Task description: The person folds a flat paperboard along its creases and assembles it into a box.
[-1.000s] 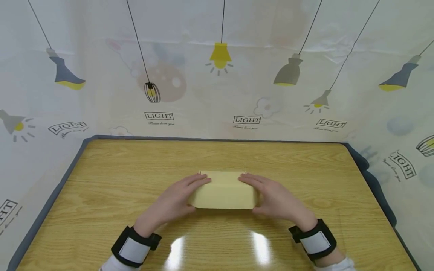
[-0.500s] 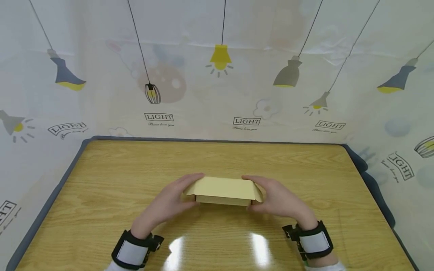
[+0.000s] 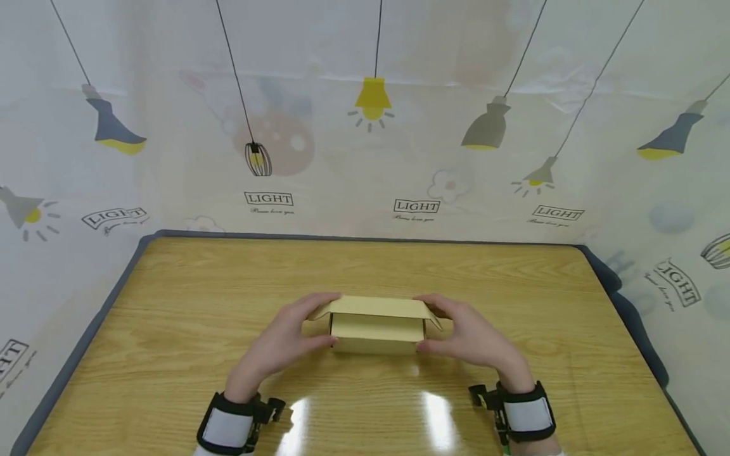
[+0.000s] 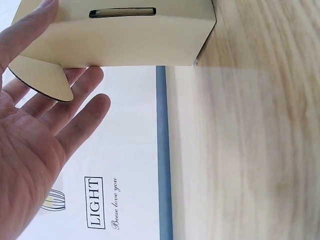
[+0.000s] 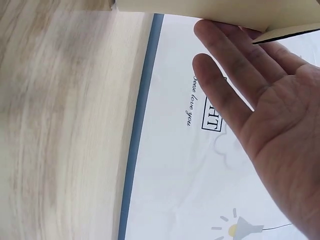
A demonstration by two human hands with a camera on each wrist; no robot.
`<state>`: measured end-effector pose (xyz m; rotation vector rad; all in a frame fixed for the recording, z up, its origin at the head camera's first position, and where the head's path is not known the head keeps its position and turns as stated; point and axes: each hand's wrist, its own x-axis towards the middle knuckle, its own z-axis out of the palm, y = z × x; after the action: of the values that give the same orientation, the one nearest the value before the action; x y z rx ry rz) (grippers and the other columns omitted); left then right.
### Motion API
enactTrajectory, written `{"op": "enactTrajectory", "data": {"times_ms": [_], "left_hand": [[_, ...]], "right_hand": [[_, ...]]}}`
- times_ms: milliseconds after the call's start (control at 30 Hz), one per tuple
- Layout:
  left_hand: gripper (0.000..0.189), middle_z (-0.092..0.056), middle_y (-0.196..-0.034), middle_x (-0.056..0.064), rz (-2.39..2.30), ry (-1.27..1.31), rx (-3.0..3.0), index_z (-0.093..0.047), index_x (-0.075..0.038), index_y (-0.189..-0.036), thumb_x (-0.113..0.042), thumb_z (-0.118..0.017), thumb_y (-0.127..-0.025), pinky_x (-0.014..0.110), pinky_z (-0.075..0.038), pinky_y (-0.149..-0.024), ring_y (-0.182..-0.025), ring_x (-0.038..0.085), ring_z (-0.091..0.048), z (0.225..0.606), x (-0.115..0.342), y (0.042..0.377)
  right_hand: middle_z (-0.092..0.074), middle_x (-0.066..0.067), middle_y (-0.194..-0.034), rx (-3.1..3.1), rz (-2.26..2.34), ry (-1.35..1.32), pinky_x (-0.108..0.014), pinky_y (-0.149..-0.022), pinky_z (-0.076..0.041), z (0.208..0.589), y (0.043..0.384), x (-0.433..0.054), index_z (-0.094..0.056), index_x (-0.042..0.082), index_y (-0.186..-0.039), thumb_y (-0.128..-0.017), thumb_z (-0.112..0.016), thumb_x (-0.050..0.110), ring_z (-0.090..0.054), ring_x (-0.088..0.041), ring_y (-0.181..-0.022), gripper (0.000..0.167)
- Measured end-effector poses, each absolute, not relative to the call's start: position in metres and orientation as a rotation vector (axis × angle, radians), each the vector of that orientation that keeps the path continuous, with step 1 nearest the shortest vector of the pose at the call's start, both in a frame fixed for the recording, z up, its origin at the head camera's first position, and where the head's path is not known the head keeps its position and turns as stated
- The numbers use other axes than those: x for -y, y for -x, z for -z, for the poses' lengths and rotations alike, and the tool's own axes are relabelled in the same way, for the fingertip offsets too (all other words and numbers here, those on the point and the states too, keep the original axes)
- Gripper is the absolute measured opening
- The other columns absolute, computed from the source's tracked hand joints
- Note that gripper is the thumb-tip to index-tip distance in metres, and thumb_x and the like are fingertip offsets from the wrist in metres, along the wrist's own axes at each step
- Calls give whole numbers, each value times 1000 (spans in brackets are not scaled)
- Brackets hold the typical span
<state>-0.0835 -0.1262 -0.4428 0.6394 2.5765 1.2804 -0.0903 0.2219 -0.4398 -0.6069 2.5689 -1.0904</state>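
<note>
A pale yellow cardboard box (image 3: 376, 347) sits on the table in the middle of the head view. Its hinged lid (image 3: 379, 306) stands partly raised, and a side flap sticks out at each end. My left hand (image 3: 285, 332) holds the left end, thumb at the front corner and fingers reaching to the back. The right hand (image 3: 470, 332) grips the opposite end in the same way. The left wrist view shows a rounded flap (image 4: 42, 77) in front of the fingers and a narrow slot (image 4: 122, 12) in one panel. Another flap (image 5: 290, 34) overlaps the right fingers.
A wood-grain table (image 3: 228, 272) surrounds the box, with two bright reflections near its front. White cloth (image 3: 342, 158) printed with hanging lamps rises behind and along both sides. Each wrist wears a black strap, the left strap (image 3: 228, 427) and the right strap (image 3: 527, 415).
The lid has tilted up from lying down over the front, baring the front of the box. Both hands have shifted from the top to the ends, thumbs at the front corners.
</note>
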Motion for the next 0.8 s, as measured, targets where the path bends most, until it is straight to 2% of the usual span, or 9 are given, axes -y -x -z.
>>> {"op": "enactTrajectory", "data": {"times_ms": [300, 567, 800], "left_hand": [[73, -54, -160, 12, -1331, -600, -2570, -50, -14, -156, -17, -82, -91, 59, -47, -119, -144, 38, -55, 450, 124, 84], [72, -55, -159, 13, -1332, -599, -2589, -50, -12, -155, -21, -82, -91, 58, -49, -117, -143, 38, -57, 449, 123, 82], [62, -61, -153, 13, -1391, -562, -2660, -55, -10, -151, -23, -78, -96, 58, -52, -114, -137, 36, -62, 446, 131, 81]], "right_hand": [[-57, -14, -157, -2579, 1110, 629, -58, -118, -48, 445, 89, -224, -49, 8, -155, -88, -86, 32, -60, -39, -139, 80], [-55, -16, -159, -2612, 1097, 627, -60, -117, -48, 440, 83, -225, -46, 6, -157, -90, -84, 35, -58, -42, -140, 82], [-61, -14, -153, -2749, 1065, 572, -60, -113, -51, 427, 75, -226, -48, 7, -156, -91, -83, 37, -60, -40, -138, 79]]}}
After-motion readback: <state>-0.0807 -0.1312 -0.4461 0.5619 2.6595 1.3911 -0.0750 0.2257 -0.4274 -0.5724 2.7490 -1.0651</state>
